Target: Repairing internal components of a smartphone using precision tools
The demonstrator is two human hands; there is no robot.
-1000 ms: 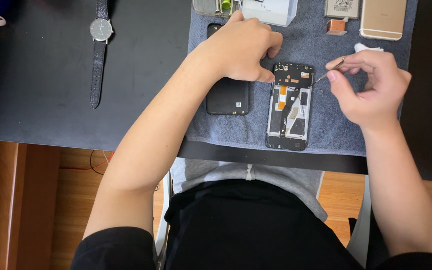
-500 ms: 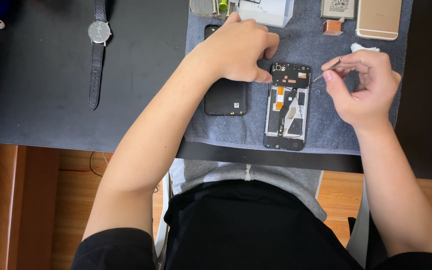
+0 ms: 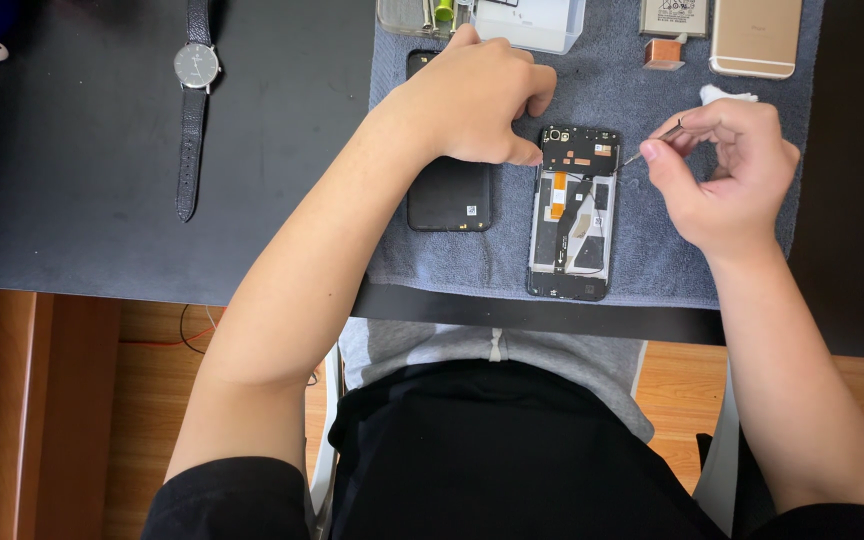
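Since 1 second earlier, neither hand has shifted noticeably; the right hand [image 3: 717, 175] remains raised just right of the opened phone [image 3: 572, 212], and the left hand [image 3: 477, 95] remains curled at its upper left corner. The opened phone lies back-up on the grey cloth mat [image 3: 652, 250], its board and orange flex cable exposed. The left hand's fingertips press on the phone's top left edge, fingers bent together. The right hand pinches thin tweezers [image 3: 657, 140] between thumb and forefinger, the tip close to the phone's upper right corner. A black back cover [image 3: 449, 195] lies just left of the phone. A wristwatch [image 3: 192, 100] lies well left of the phone on the dark table [image 3: 72, 200].
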